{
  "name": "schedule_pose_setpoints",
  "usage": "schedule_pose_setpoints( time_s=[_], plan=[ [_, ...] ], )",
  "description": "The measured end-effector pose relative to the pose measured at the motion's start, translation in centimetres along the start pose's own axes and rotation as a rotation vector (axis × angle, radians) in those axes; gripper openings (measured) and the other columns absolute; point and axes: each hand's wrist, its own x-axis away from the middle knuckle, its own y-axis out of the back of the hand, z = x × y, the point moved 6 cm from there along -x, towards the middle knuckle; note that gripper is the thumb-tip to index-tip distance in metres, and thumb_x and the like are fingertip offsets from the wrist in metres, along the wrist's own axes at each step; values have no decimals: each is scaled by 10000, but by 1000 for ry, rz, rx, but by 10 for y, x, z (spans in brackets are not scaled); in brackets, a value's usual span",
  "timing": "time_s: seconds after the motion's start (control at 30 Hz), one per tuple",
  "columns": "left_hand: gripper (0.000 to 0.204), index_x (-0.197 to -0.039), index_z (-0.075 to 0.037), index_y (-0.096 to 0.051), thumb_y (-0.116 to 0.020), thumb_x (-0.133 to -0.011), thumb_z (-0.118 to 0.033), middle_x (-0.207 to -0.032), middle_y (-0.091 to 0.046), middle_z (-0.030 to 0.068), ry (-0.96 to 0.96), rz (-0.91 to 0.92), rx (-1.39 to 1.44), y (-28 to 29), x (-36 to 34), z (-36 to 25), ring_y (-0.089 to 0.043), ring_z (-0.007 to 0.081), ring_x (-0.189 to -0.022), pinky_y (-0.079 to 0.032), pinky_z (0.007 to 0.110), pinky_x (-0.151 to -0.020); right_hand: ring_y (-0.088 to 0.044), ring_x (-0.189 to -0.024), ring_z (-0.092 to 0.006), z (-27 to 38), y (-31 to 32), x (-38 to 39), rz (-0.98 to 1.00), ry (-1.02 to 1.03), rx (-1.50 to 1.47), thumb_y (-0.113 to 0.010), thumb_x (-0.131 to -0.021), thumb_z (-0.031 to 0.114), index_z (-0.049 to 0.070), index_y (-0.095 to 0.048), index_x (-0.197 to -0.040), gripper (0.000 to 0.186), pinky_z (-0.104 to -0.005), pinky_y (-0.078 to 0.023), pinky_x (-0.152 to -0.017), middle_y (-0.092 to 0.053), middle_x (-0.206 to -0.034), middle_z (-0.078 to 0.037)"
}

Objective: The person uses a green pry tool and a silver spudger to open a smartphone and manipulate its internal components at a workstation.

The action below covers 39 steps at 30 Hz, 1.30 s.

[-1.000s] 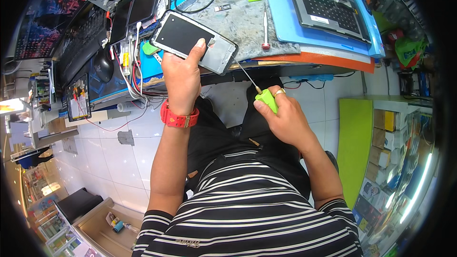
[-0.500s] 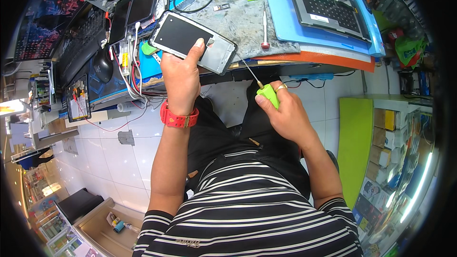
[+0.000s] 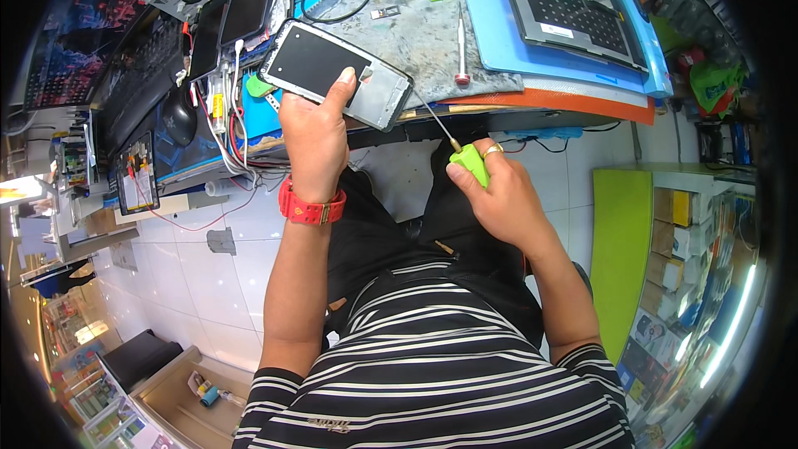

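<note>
My left hand, a red watch on its wrist, grips a phone frame with a black panel and a silver section, held tilted near the bench's front edge, thumb on its face. My right hand is closed on a green-handled screwdriver, whose thin shaft reaches up-left to the frame's right end; whether the tip touches it I cannot tell. A red-capped screwdriver lies on the grey mat beyond, and a green piece peeks from under the frame.
Phones, cables, a keyboard and a mouse crowd the left. A laptop part lies on a blue mat at right. Below are my legs, a green panel and an open bin.
My right hand and the green screwdriver have shifted slightly up and to the right. My left hand holds the frame in almost the same place.
</note>
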Motion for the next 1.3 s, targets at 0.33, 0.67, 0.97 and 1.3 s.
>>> schedule_pose_setpoints(
  time_s=[0.33, 0.67, 0.97, 1.3],
  plan=[
    [252, -1215, 35, -622, -712, -979, 19, -1108, -735, 108, 2, 9, 0, 2, -2, 2, -737, 183, -934, -621, 337, -822, -690, -850, -513, -3, 3, -6, -4, 0, 31, -670, -1038, 436, -33, -580, -1162, 493, -545, -515, -730, -703, -857, -300],
    [243, -1209, 38, -628, -704, -978, 30, -1114, -737, 117, -7, 4, 5, 1, -2, 0, -740, 189, -937, -619, 336, -823, -692, -831, -505, -1, 2, 1, 12, 15, 31, -690, -1026, 420, -29, -587, -1140, 475, -541, -516, -712, -705, -856, -289],
    [246, -1199, 31, -640, -722, -967, 24, -1100, -728, 86, 27, -8, 12, 6, -5, 8, -702, 165, -954, -564, 319, -864, -694, -843, -505, -1, -2, -5, -74, 40, 28, -681, -1035, 418, -16, -583, -1103, 451, -544, -517, -711, -709, -861, -283],
    [252, -1192, 29, -642, -727, -955, 28, -1109, -720, 85, 49, -32, 19, 9, -6, 14, -696, 160, -970, -552, 313, -877, -688, -833, -510, -2, -7, -5, -88, 53, 5, -671, -1040, 429, -7, -570, -1086, 450, -552, -513, -707, -708, -856, -278]
  ],
)
